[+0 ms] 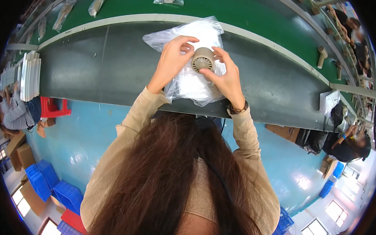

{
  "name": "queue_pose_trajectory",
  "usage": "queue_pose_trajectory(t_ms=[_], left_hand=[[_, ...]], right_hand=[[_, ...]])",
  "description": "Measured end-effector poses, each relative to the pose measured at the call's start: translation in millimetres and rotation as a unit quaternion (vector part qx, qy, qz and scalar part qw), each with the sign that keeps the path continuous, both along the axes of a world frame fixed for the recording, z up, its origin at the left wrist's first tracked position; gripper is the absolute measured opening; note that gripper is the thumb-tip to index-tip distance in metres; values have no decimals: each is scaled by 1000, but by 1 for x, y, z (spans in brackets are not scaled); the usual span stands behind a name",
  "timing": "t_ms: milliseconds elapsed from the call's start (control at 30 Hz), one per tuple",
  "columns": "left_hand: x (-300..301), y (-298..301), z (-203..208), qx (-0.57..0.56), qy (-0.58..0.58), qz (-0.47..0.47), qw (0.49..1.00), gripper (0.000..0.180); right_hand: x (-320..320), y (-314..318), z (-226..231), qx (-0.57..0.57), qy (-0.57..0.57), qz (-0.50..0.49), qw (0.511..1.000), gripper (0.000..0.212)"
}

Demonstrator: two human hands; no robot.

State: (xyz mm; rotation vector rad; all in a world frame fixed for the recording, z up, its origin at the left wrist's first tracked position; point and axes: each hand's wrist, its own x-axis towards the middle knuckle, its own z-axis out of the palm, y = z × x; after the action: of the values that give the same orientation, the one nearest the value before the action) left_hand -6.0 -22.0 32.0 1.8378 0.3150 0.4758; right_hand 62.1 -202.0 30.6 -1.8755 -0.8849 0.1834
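My right hand point(227, 74) grips a beige round device point(203, 60) with a radially slotted grille, perhaps the head of a hair dryer or small fan. The thumb presses the grille's lower edge and the fingers curl by its far right side. Just left of the device is my left hand point(175, 58), its thumb and curled fingers close together; anything pinched in them is hidden. Beneath both hands, clear plastic bags point(193, 85) lie in a pile on the dark worktable point(127, 65). Any handle of the device is out of sight.
Beyond the table runs a green conveyor point(130, 3) with bagged beige items point(100, 2) and an unbagged beige one point(322, 56). White panels point(30, 75) stand at the table's left end, a white bag point(329, 100) at its right. Co-workers sit at both sides. Blue crates point(67, 195) stand behind left.
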Motion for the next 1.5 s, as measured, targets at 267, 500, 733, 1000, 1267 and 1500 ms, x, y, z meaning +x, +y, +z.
queue_pose_trajectory(t_ms=[267, 500, 733, 1000, 1267, 1500], left_hand=[[1, -2, 24, -36, -36, -8, 999, 28], [-6, -14, 26, -16, -72, 16, 997, 35], [1, 6, 6, -152, -75, -20, 985, 38], [4, 1, 6, -110, -64, -7, 992, 36], [18, -9, 48, -236, -135, -106, 956, 34], [-8, -47, 32, -22, -77, -21, 997, 37]], right_hand=[[2, 6, 18, -57, -94, 61, 992, 64], [17, 6, 35, -141, -222, 122, 957, 65], [49, 0, 45, -272, -366, 155, 876, 62], [98, 1, 51, -163, -55, 405, 898, 29], [58, 7, 34, 151, 127, 149, 969, 15], [168, 22, 40, 192, -80, -176, 962, 26]])
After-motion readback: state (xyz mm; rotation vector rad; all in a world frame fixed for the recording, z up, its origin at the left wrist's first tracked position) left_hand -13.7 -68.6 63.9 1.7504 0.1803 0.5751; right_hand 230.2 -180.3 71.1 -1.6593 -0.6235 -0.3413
